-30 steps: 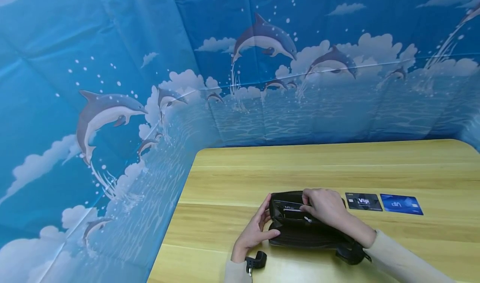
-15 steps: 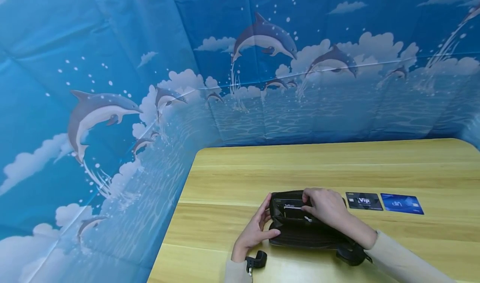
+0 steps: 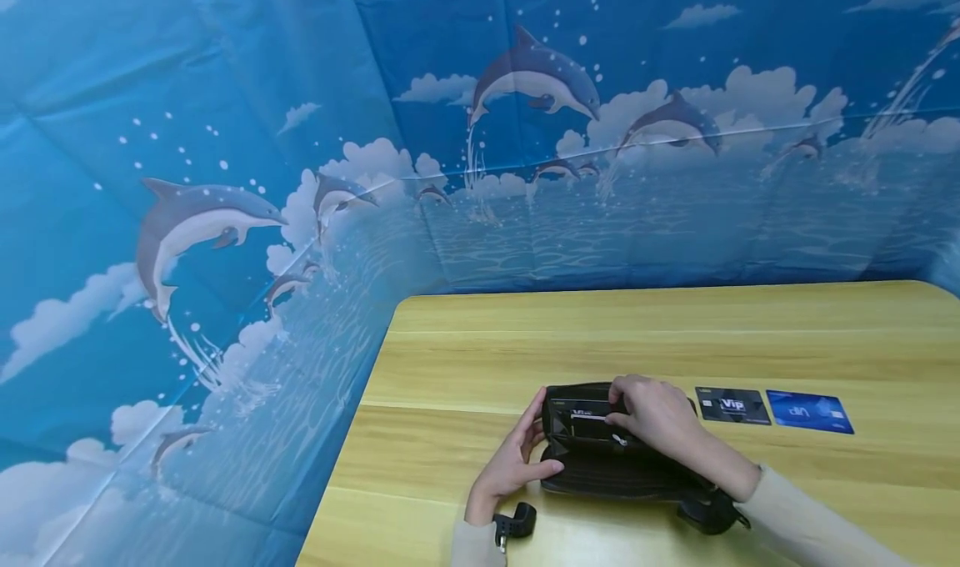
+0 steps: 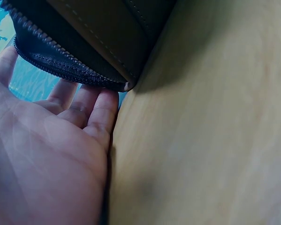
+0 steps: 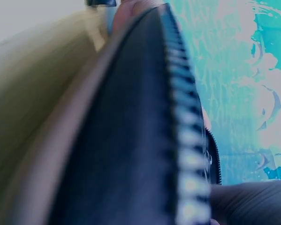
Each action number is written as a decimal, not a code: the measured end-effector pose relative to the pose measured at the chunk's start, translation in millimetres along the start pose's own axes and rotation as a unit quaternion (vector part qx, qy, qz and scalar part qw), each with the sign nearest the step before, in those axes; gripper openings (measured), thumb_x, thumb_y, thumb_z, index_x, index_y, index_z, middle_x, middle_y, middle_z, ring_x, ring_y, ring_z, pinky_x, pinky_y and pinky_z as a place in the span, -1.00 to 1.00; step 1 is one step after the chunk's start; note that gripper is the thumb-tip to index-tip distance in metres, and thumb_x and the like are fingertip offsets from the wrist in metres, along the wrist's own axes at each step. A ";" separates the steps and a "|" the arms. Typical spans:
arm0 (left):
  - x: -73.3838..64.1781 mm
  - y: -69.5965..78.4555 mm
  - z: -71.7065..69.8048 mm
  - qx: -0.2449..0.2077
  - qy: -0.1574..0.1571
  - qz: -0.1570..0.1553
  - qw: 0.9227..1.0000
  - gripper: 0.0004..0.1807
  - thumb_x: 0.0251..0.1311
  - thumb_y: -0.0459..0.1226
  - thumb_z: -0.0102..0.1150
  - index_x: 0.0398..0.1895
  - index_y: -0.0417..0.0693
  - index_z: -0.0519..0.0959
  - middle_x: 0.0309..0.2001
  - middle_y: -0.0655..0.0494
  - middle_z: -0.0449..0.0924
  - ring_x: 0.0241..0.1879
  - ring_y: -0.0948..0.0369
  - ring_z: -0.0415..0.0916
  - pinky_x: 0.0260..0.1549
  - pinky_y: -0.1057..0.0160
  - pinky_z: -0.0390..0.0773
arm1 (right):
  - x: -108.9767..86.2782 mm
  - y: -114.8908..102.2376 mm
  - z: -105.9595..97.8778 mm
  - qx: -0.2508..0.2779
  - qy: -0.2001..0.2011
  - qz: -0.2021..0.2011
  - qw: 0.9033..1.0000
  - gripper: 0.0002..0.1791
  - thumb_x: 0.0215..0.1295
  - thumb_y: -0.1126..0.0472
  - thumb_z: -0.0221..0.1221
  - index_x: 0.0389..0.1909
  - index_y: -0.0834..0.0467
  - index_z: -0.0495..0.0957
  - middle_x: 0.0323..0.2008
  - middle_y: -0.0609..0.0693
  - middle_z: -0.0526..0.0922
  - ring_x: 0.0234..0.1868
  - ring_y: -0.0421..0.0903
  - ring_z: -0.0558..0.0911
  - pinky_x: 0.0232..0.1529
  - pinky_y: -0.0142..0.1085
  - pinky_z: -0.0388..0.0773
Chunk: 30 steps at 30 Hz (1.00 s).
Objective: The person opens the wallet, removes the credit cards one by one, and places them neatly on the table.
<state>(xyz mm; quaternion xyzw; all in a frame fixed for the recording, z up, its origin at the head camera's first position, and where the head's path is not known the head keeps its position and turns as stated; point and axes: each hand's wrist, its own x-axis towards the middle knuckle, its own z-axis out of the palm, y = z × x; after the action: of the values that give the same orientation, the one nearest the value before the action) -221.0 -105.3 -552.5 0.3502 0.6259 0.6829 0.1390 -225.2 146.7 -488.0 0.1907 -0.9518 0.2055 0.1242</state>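
A black zip wallet (image 3: 622,475) lies unzipped and spread on the table, its inner compartments facing up. My left hand (image 3: 510,465) holds its left end, thumb at the near flap and fingers along the far side. In the left wrist view, fingertips (image 4: 105,101) of that hand touch the wallet's toothed zip edge. Inside sits a dark card (image 3: 577,406) with pale lettering, its right part covered by my right hand (image 3: 656,413). Thumb and index finger there pinch at the card. The right wrist view is mostly filled by the wallet's zip edge (image 5: 182,117).
A black "Vip" card (image 3: 732,406) and a blue card (image 3: 810,412) lie flat side by side, right of the wallet. The wooden table (image 3: 480,350) ends at a blue dolphin-print sheet (image 3: 480,233). Each wrist carries a small black device.
The dark card has shifted slightly within the wallet and now lies straighter, with more of its lettering showing. Both hands have stayed nearly in place. The head view has shifted a little.
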 end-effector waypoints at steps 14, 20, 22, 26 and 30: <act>1.2 0.3 1.9 0.006 0.002 0.016 1.000 -0.01 0.16 -0.47 0.21 0.50 -0.18 -0.23 0.33 -0.33 0.05 0.26 -0.12 0.18 0.26 -0.07 0.13 | 7.5 1.7 -16.0 0.012 -0.063 -0.031 0.997 -0.75 -0.10 0.13 0.48 -0.52 -0.01 0.54 -0.74 -0.26 0.26 -0.73 -0.30 0.24 -0.73 -0.39 0.17; 2.7 -2.6 -3.2 0.004 -0.003 0.018 1.000 -0.01 0.17 -0.44 0.21 0.50 -0.16 -0.24 0.34 -0.31 0.05 0.26 -0.12 0.17 0.26 -0.06 0.13 | 17.0 -1.3 -12.4 -0.030 -0.063 -0.049 0.996 -0.68 -0.14 0.09 0.50 -0.61 -0.03 0.47 -0.72 -0.27 0.33 -0.71 -0.29 0.27 -0.74 -0.36 0.21; 3.0 -4.2 -5.1 0.003 -0.005 0.015 1.000 -0.01 0.17 -0.44 0.22 0.50 -0.15 -0.24 0.35 -0.28 0.05 0.27 -0.12 0.16 0.27 -0.07 0.12 | 19.1 -1.7 -10.4 -0.045 -0.055 -0.056 0.996 -0.65 -0.18 0.07 0.51 -0.63 -0.03 0.45 -0.72 -0.27 0.35 -0.71 -0.29 0.27 -0.75 -0.35 0.21; 4.4 -5.9 -6.3 0.003 -0.005 0.008 1.000 -0.01 0.17 -0.44 0.21 0.51 -0.12 -0.24 0.36 -0.23 0.05 0.27 -0.10 0.16 0.26 -0.09 0.11 | 21.9 -1.0 -7.7 -0.061 -0.039 -0.060 0.996 -0.61 -0.24 0.06 0.54 -0.67 -0.03 0.43 -0.72 -0.26 0.35 -0.71 -0.28 0.28 -0.76 -0.34 0.21; 6.2 -5.0 -5.5 0.003 -0.002 0.008 1.000 -0.01 0.18 -0.42 0.22 0.51 -0.13 -0.24 0.36 -0.24 0.05 0.27 -0.09 0.16 0.27 -0.07 0.11 | 24.3 1.2 -5.3 -0.067 -0.037 -0.058 0.995 -0.60 -0.25 0.07 0.54 -0.69 -0.03 0.42 -0.73 -0.26 0.36 -0.71 -0.27 0.28 -0.76 -0.33 0.20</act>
<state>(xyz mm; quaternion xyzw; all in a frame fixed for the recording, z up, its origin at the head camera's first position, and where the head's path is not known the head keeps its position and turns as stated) -230.2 -104.7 -555.3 0.3568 0.6253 0.6810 0.1338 -246.7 142.5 -476.1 0.2441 -0.9547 0.1271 0.1131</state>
